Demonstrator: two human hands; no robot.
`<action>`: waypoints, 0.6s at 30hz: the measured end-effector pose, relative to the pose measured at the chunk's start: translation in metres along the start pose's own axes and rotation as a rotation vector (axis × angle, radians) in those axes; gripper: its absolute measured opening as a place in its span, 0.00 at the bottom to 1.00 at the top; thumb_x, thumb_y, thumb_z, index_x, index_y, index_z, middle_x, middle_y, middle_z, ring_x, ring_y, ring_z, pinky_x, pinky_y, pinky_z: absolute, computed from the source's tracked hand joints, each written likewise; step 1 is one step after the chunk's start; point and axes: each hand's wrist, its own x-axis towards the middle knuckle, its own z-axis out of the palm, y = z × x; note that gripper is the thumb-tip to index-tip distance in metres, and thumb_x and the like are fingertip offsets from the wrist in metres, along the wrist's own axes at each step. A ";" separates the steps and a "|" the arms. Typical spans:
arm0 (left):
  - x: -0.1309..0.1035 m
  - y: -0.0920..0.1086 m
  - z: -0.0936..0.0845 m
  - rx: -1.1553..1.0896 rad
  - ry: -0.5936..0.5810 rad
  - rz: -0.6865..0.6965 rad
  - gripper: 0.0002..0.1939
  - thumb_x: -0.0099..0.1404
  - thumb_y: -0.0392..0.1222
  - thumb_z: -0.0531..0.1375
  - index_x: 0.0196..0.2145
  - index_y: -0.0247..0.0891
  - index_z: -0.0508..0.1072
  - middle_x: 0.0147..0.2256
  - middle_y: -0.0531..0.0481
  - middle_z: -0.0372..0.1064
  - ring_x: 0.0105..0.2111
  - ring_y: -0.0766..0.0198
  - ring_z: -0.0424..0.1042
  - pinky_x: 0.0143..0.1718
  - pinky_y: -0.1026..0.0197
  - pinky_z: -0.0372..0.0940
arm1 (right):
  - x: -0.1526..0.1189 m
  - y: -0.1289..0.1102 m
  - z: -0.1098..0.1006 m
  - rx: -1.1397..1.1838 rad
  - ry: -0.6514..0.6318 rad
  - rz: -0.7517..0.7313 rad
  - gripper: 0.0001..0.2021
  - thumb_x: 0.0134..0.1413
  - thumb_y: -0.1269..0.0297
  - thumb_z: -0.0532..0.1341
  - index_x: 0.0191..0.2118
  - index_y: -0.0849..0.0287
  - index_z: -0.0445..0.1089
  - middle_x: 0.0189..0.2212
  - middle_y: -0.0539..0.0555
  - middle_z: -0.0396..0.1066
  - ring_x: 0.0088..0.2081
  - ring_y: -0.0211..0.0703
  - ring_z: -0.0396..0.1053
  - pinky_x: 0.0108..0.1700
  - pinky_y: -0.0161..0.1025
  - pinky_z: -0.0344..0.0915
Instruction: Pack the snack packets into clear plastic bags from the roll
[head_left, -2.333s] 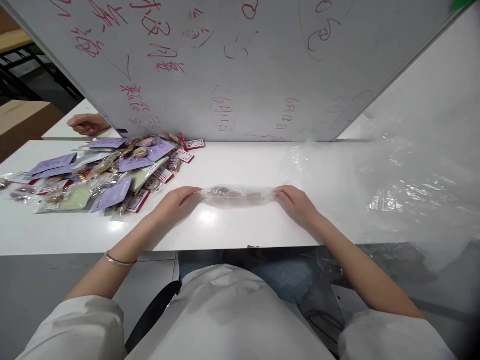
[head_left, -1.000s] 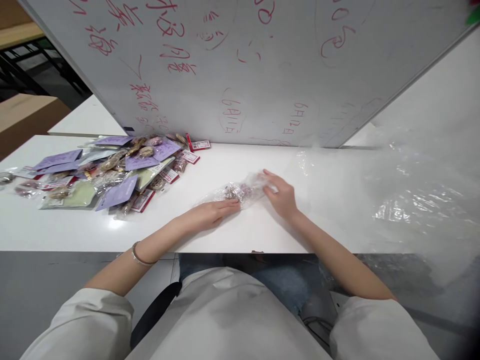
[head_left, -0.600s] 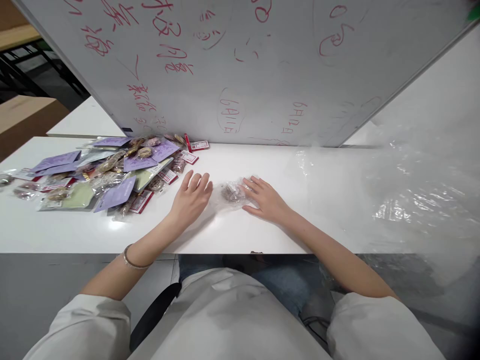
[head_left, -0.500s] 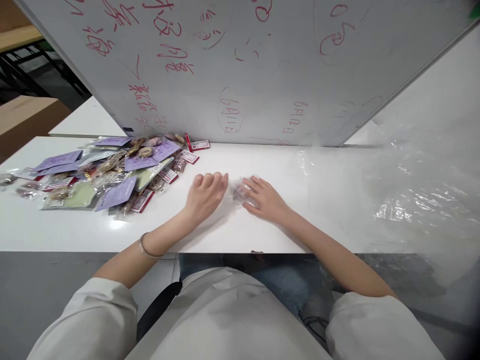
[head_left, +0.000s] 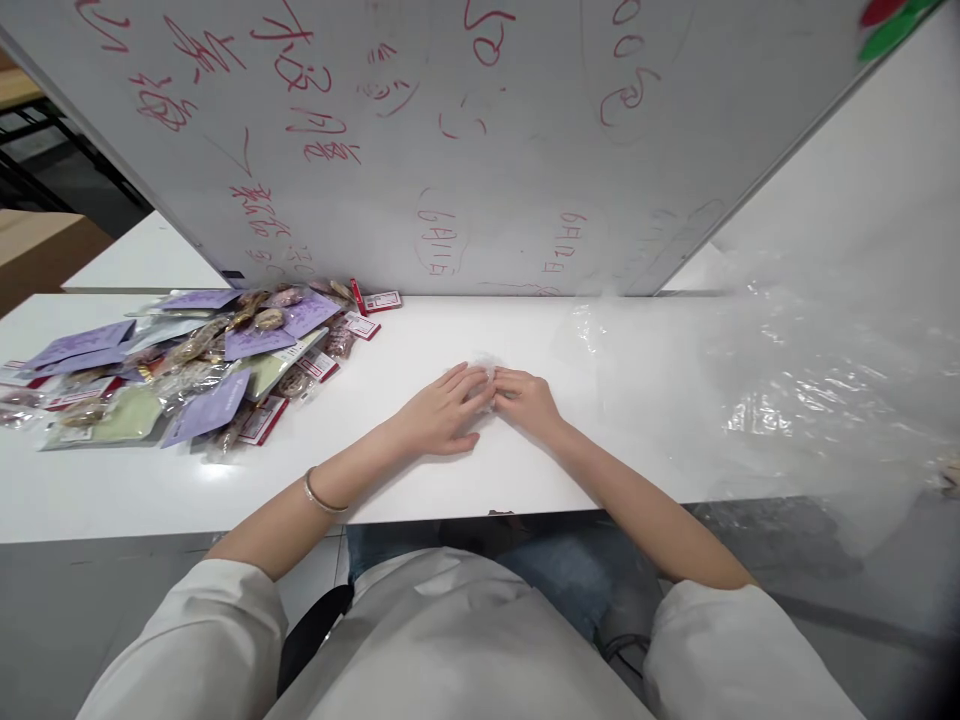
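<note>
A small crinkled clear plastic packet lies on the white table in front of me, mostly covered by my hands. My left hand rests over its left side, palm down, with the fingers stretched out and the thumb apart. From the other side, my right hand has its fingers curled and pressed together at the packet's right edge. What the packet contains is hidden under the fingers.
Left on the table is a pile of packaged items, with purple and green pouches and red-edged labels. Clear plastic sheeting spreads over the right side and hangs past the edge. A whiteboard with red writing stands behind.
My left hand has opened from a fist and come down onto the packet. My right hand has gone from lying spread on it to pinching its right edge. The view has shifted slightly.
</note>
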 end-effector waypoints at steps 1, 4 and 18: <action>0.000 -0.002 0.003 -0.022 0.017 -0.030 0.30 0.63 0.43 0.59 0.62 0.34 0.60 0.60 0.32 0.59 0.63 0.44 0.58 0.63 0.41 0.56 | -0.001 0.000 -0.002 0.064 0.044 0.036 0.10 0.55 0.68 0.58 0.37 0.51 0.77 0.43 0.52 0.79 0.51 0.51 0.74 0.57 0.51 0.68; 0.006 -0.008 0.011 -0.118 0.070 -0.190 0.25 0.63 0.34 0.57 0.58 0.35 0.64 0.55 0.34 0.65 0.57 0.49 0.65 0.55 0.46 0.62 | -0.003 0.001 -0.008 0.172 0.088 -0.004 0.21 0.53 0.60 0.64 0.54 0.53 0.70 0.56 0.59 0.70 0.52 0.51 0.73 0.55 0.52 0.69; 0.015 -0.001 0.003 -1.351 0.230 -0.821 0.18 0.64 0.54 0.64 0.43 0.41 0.66 0.29 0.53 0.68 0.26 0.66 0.66 0.29 0.62 0.58 | -0.006 -0.008 -0.015 0.186 -0.122 0.046 0.26 0.50 0.55 0.71 0.57 0.41 0.72 0.46 0.48 0.79 0.45 0.49 0.76 0.51 0.48 0.70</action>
